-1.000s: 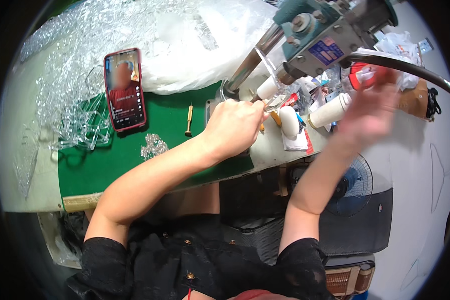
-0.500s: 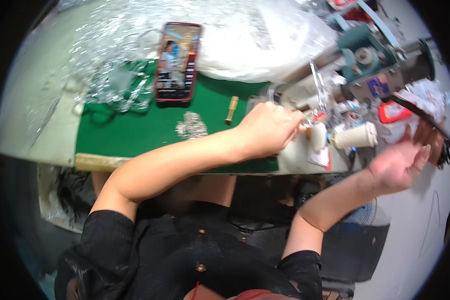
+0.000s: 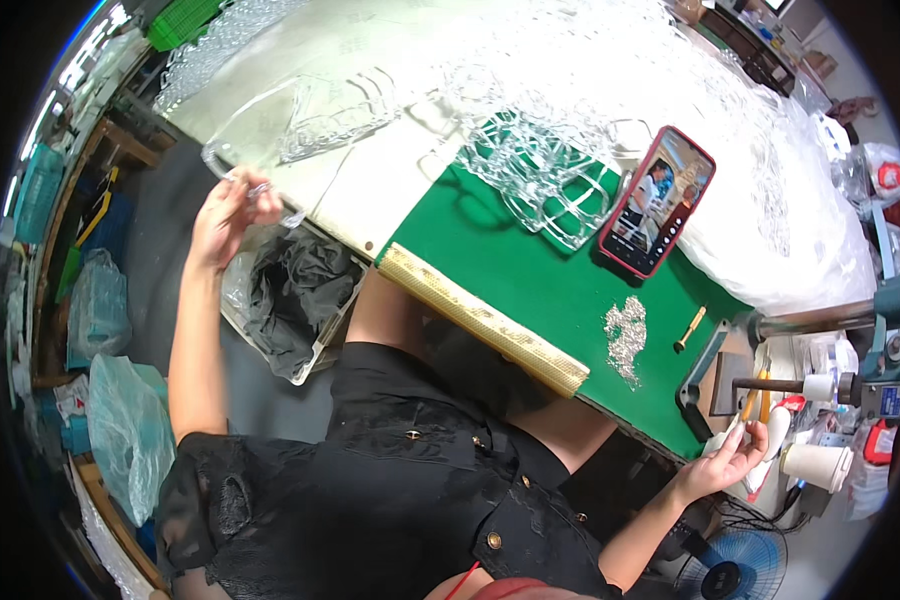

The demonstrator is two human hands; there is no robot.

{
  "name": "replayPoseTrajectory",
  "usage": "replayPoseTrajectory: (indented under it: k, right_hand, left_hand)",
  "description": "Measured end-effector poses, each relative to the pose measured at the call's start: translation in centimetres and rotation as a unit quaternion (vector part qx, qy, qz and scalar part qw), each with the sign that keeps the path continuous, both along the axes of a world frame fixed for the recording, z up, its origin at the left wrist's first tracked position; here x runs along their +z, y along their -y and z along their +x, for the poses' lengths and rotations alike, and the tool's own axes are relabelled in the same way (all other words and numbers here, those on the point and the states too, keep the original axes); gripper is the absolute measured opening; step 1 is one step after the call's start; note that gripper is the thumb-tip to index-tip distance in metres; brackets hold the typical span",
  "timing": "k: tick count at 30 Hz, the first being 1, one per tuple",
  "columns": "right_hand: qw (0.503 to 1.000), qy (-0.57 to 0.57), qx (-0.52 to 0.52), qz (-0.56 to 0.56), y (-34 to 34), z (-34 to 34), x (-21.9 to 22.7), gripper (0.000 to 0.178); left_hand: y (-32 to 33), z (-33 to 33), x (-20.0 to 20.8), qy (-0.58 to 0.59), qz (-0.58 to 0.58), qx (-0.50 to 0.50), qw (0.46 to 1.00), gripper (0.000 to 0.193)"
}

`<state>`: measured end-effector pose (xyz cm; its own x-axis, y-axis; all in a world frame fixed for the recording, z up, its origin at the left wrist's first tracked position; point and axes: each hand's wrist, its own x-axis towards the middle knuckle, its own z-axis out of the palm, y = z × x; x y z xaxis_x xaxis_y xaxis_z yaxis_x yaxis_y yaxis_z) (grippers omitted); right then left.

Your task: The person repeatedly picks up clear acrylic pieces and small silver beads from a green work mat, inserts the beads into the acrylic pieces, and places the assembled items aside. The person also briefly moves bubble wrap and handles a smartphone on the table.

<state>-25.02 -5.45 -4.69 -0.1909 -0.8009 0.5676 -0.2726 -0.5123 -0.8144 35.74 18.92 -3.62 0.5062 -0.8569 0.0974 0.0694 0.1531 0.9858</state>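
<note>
My left hand point(image 3: 232, 215) is out beyond the table's left edge, fingers closed on a clear plastic strap point(image 3: 213, 150). Part of this looped strap trails over the pale tabletop. At the right end of the table, my right hand point(image 3: 725, 462) is raised with the palm up, fingers loosely bent and apart, with nothing visible in it. It is beside yellow-handled tools point(image 3: 757, 398) and below the rod of a teal bench press point(image 3: 888, 340). On the green mat point(image 3: 490, 275) lie a tangle of clear plastic straps point(image 3: 545, 175), a heap of small silvery metal pieces point(image 3: 626, 338) and a brass-coloured punch point(image 3: 690, 328).
A red-cased phone point(image 3: 657, 202) leans on the mat, its screen lit. Behind it spreads a large clear plastic sheet point(image 3: 800, 230). A bin point(image 3: 300, 300) with dark cloth stands under the left edge. A white paper cup point(image 3: 816, 466) and a blue fan point(image 3: 735, 565) are at right.
The view has turned left. My left hand has moved from beside the press to the far left and now holds a clear strap. My right hand has come in nearer the table's right end.
</note>
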Motion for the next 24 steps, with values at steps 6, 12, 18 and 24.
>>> replayPoseTrajectory:
  k: [6,12,18,24]
  right_hand:
    - [0.995,-0.083,0.05,-0.022,-0.1,2.9,0.8,0.016]
    - [0.996,-0.081,0.022,0.007,-0.8,1.9,-0.3,0.012]
    - [0.995,-0.094,0.035,0.003,-0.8,3.2,0.0,0.011]
    - [0.996,-0.072,0.061,0.007,-1.7,3.0,-0.5,0.011]
  left_hand:
    - [5.3,-0.9,-1.8,-0.097,-0.072,0.02,0.992,0.033]
    - [3.4,-0.3,-1.3,-0.042,-0.057,0.031,0.997,0.036]
    - [7.2,-1.2,-0.6,-0.113,0.069,0.132,0.982,0.042]
    - [10.2,1.7,-0.4,-0.129,0.272,0.04,0.953,0.027]
